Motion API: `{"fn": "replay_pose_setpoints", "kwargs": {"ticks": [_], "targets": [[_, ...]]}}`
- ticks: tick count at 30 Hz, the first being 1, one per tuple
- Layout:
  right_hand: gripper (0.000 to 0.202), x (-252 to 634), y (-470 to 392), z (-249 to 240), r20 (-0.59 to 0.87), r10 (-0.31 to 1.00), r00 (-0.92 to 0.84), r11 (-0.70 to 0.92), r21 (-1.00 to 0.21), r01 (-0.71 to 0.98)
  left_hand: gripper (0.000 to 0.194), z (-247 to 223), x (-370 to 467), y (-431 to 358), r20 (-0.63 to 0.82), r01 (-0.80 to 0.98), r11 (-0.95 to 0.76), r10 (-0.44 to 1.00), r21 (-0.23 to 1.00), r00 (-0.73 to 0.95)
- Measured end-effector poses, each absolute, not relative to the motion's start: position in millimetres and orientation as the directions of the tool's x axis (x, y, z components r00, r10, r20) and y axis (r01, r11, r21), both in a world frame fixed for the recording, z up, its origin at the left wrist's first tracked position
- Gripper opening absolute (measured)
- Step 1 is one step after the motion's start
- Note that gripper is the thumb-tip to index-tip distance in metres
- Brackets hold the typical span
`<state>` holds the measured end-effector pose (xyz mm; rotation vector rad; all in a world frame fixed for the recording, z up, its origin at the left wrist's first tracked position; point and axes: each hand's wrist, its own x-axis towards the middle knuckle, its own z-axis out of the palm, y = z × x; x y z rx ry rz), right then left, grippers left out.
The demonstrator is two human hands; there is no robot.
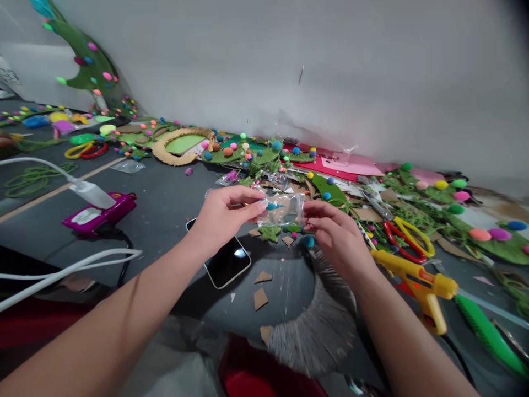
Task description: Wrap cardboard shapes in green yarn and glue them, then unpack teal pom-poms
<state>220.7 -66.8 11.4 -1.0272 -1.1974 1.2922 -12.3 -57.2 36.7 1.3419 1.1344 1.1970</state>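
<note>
A small clear plastic bag is stretched between my two hands above the dark table. My left hand pinches its left end between thumb and fingers. On the other side, my right hand has its curled fingers closed on the bag's right edge. A small blue pointed piece shows by the left fingertips; I cannot tell whether it is inside the bag. Below the right wrist lies a grey, yarn-wrapped curved form. A phone with a dark screen lies under my left hand.
To the right lie a yellow glue gun, red-and-yellow scissors and a green-handled tool. A purple power adapter and white cable are on the left. Cardboard scraps dot the front; pom-pom-covered green shapes line the wall.
</note>
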Motion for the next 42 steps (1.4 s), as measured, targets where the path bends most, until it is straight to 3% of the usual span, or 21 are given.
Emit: {"fn": "replay_pose_setpoints", "kwargs": {"ticks": [5, 11, 15, 19, 24, 27, 29, 31, 34, 38, 42], "targets": [[0.022, 225, -63, 12, 0.072, 0.997, -0.015, 0.069, -0.984, -0.163, 0.030, 34, -15, -54, 0.053, 0.017, -0.055, 0.994, 0.998, 0.100], [0.021, 227, -67, 14, 0.170, 0.984, -0.045, 0.167, -0.984, -0.054, 0.029, 36, -14, -54, 0.019, 0.006, -0.021, 0.990, 1.000, 0.142], [0.034, 227, -67, 15, 0.158, 0.984, -0.086, 0.157, -0.987, -0.011, 0.031, 36, -14, -54, 0.008, -0.006, -0.007, 0.989, 1.000, 0.145], [0.027, 227, -64, 13, 0.203, 0.978, -0.039, 0.206, -0.974, 0.091, 0.029, 36, -15, -52, -0.009, -0.026, 0.013, 0.988, 1.000, 0.151], [0.022, 227, -66, 12, 0.103, 0.987, -0.120, 0.089, -0.989, -0.117, 0.030, 35, -13, -49, -0.028, -0.004, 0.029, 0.985, 1.000, 0.171], [0.022, 225, -68, 12, 0.075, 0.984, -0.163, 0.052, -0.988, -0.143, 0.030, 35, -13, -50, 0.034, 0.158, -0.062, 0.984, 0.986, 0.174], [0.023, 223, -69, 13, 0.097, 0.983, -0.154, 0.078, -0.989, -0.122, 0.037, 36, -13, -53, 0.192, 0.319, -0.265, 0.951, 0.910, 0.244], [0.023, 219, -71, 13, 0.106, 0.983, -0.151, 0.091, -0.991, -0.102, 0.059, 36, -12, -59, 0.330, 0.451, -0.477, 0.869, 0.754, 0.368], [0.023, 213, -75, 15, 0.112, 0.980, -0.162, 0.101, -0.992, -0.075, 0.089, 32, -3, -69, 0.347, 0.604, -0.575, 0.817, 0.552, 0.460], [0.021, 206, -79, 17, 0.137, 0.972, -0.189, 0.132, -0.990, -0.040, 0.073, 26, 8, -76, 0.353, 0.716, -0.536, 0.842, 0.448, 0.409], [0.017, 207, -79, 17, 0.192, 0.967, -0.169, 0.193, -0.981, -0.009, 0.057, 26, 9, -75, 0.403, 0.667, -0.585, 0.808, 0.461, 0.430]]}}
